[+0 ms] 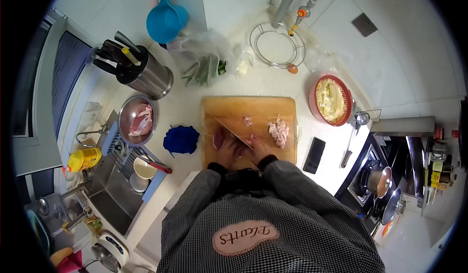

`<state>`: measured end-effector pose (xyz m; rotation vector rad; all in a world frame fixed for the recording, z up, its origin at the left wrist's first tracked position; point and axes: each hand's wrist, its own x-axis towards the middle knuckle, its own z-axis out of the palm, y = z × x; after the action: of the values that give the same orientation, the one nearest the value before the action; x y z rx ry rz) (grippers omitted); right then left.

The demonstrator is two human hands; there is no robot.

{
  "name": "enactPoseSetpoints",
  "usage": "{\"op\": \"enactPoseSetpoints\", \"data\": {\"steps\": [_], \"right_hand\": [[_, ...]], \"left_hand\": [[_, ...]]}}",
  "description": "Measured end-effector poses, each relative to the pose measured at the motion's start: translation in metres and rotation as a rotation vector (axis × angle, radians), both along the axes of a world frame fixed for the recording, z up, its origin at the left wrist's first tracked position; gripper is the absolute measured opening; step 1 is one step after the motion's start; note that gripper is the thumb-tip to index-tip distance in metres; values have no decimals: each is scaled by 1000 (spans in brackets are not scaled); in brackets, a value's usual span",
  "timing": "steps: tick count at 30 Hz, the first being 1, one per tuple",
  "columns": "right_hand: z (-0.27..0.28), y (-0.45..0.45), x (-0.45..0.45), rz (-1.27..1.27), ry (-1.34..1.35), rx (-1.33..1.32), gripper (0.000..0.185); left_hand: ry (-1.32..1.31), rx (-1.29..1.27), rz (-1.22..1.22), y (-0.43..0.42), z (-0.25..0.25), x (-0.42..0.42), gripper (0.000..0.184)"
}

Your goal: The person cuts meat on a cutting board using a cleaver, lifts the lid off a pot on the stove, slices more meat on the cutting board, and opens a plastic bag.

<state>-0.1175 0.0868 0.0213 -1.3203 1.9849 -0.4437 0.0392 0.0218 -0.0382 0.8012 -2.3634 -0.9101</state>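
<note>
A wooden cutting board [268,105] lies on the counter before me. My right hand [262,151] is closed round the handle of a kitchen knife [235,132], its blade slanting up and left across the board. My left hand [227,154] presses on a piece of raw meat [219,138] beside the blade, with its fingers partly hidden. Small cut bits [247,121] lie beyond the knife. A pile of pale sliced meat [279,131] rests on the board's right side.
Left of the board are a blue cloth [181,139], a steel bowl [123,122] with more meat, a knife block [158,80] and the sink [109,202]. To the right are a phone [314,155], a red basket [313,102] and a stove [363,175] with pots.
</note>
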Motion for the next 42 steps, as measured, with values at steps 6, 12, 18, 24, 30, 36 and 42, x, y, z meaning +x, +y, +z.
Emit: {"op": "enactPoseSetpoints", "data": {"steps": [6, 12, 18, 24, 30, 36, 42], "right_hand": [[-5, -3, 3, 85, -61, -55, 28], [13, -29, -16, 31, 164, 349, 38], [13, 6, -32, -77, 138, 102, 29], [25, 18, -33, -241, 131, -104, 19], [41, 20, -23, -274, 42, -162, 17], [50, 10, -22, -328, 43, -303, 19], [49, 9, -17, -146, 100, -94, 27]], "left_hand": [[27, -25, -31, 8, -13, 2, 22], [31, -136, -88, -2, 7, 2, 24], [-37, -69, -180, 2, 14, 9, 37], [-102, -75, -261, -7, 18, 7, 41], [-205, -133, -289, -9, 18, 12, 44], [-225, -157, -308, -11, 16, 15, 48], [-216, -220, -332, -14, 10, 15, 50]]}}
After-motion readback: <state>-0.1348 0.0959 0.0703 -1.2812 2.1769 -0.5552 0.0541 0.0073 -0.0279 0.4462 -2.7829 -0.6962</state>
